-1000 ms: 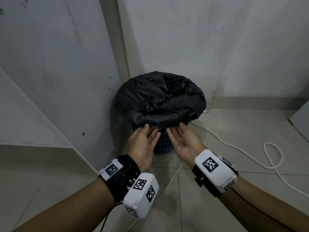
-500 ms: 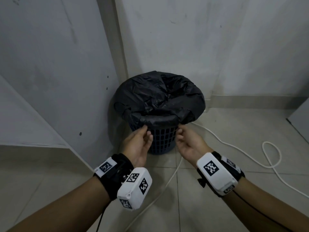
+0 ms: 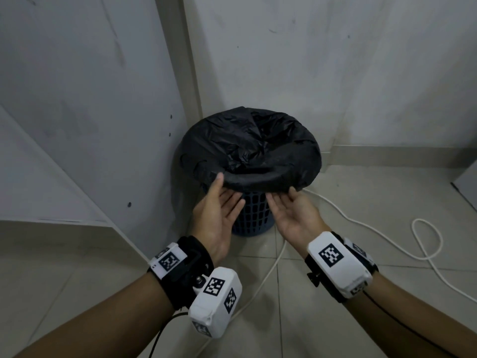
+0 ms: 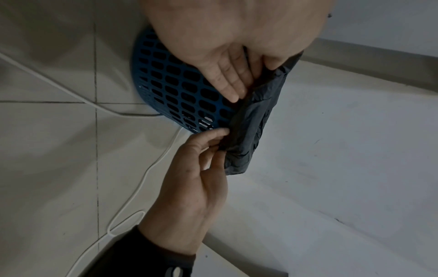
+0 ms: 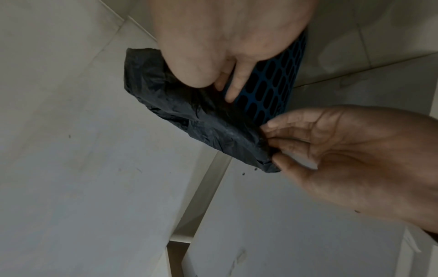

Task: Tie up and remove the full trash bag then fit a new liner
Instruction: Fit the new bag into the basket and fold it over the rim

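Nearest the camera, both forearms reach forward over the tiled floor (image 3: 77, 267), each wrist strapped with a white camera unit bearing black-and-white markers.

The left hand (image 3: 219, 215) is held palm up at the near left of the bin's rim. Its fingers (image 4: 227, 80) lie fairly straight under the folded-over edge of the black trash bag (image 3: 253, 151), and the thumb rests on top of that edge, so the plastic sits pinched between thumb and fingers.

The right hand (image 3: 294, 215) is at the near right of the rim, also palm up. Its fingers (image 5: 239, 78) reach up under the bag's hem against the bin's side, with the thumb over the plastic; the left wrist view shows fingertips curled onto the hem, gripping it.

Between the two hands the bag's hem is lifted a little off the near rim, showing the blue lattice wall of the bin (image 3: 254, 215) below it. The rest of the bag is stretched over the rim and sags, crumpled, into the bin.

The bin stands on the floor in the corner, close to the grey wall (image 3: 335, 73) behind it and to a pale panel (image 3: 77, 112) on its left. A white cable (image 3: 361, 223) runs along the floor from beside the bin's base toward the right, where it forms a loop.
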